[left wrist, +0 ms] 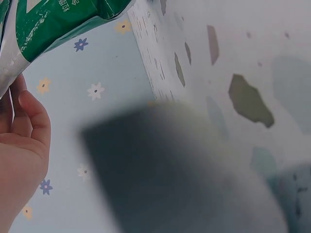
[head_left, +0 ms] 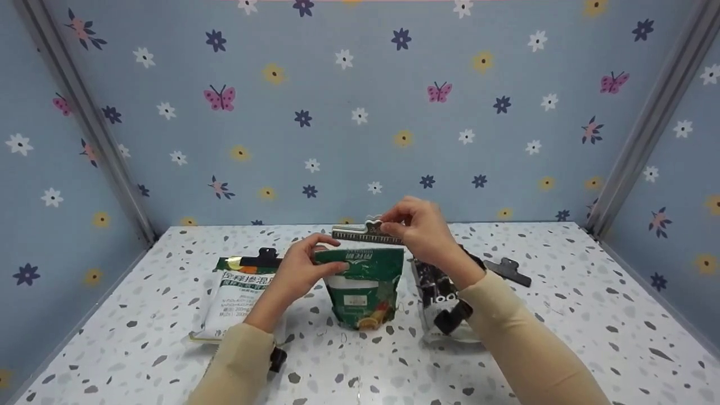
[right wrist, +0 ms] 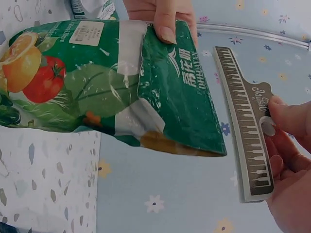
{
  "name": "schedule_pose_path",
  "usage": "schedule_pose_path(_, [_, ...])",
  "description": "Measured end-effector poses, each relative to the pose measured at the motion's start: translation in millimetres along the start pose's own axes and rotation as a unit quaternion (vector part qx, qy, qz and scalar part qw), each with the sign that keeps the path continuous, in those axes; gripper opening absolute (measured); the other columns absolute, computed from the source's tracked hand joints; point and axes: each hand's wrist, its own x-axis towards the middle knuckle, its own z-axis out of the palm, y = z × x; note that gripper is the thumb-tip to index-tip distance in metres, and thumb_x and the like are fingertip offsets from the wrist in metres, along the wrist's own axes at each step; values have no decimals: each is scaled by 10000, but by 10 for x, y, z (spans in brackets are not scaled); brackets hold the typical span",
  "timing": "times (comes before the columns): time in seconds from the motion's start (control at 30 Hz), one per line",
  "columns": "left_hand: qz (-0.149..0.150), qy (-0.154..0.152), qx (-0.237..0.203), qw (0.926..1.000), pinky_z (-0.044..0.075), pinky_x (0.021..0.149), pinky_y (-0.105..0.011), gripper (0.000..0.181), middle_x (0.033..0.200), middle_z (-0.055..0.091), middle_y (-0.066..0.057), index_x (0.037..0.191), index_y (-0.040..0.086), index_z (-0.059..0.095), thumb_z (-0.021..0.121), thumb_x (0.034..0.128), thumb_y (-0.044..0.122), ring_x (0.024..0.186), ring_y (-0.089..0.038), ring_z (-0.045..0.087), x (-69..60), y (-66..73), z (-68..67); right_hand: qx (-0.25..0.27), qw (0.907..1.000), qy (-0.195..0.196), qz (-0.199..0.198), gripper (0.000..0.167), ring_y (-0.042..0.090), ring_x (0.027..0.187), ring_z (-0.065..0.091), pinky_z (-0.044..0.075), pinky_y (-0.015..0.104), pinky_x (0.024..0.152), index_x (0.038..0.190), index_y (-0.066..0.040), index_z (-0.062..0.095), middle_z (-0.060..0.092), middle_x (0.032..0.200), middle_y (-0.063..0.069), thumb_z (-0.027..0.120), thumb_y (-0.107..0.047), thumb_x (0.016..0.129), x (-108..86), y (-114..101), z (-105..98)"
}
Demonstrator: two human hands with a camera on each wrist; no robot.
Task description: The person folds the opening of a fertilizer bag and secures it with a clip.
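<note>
A green bag (head_left: 360, 292) with fruit and vegetable pictures stands upright at mid-table, its top folded over. My left hand (head_left: 304, 267) pinches the bag's top left corner, thumb in front; the right wrist view shows that thumb on the folded flap of the bag (right wrist: 102, 82). Just above and behind the bag's top, my right hand (head_left: 422, 228) holds a long clip (head_left: 360, 232) by its handle. In the right wrist view the clip (right wrist: 248, 131), printed with piano keys, is apart from the bag, between thumb and fingers of my right hand (right wrist: 296, 145).
On the left lies a white bag (head_left: 239, 304) with a black clip (head_left: 264, 259) on its top. A black bag (head_left: 436, 292) lies on the right, with a black clip (head_left: 453, 318) on it and another dark clip (head_left: 509, 271) beyond. Near my left sleeve shows a black clip (head_left: 277, 359).
</note>
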Motion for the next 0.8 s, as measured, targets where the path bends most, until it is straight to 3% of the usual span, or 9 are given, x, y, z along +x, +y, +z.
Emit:
schedule_pose_path(0.27, [35, -108, -167, 9998, 533, 904, -484, 453, 1124, 714, -46, 1226, 141, 609, 830, 837, 208, 1004, -239, 689, -5, 13, -3, -226, 9992, -159, -287, 87, 164, 690, 529, 438, 306, 606, 889, -109, 783, 630, 843, -13, 746, -31, 884, -20, -31, 105])
schedule_pose_path(0.8, [153, -46, 132, 9998, 555, 804, -387, 351, 1036, 687, -59, 1136, 157, 665, 834, 830, 181, 893, -234, 656, -19, 10, -33, -269, 9988, -396, -136, 114, 173, 721, 521, 448, 326, 639, 893, -126, 787, 609, 816, -44, 753, -20, 867, -47, -22, 342])
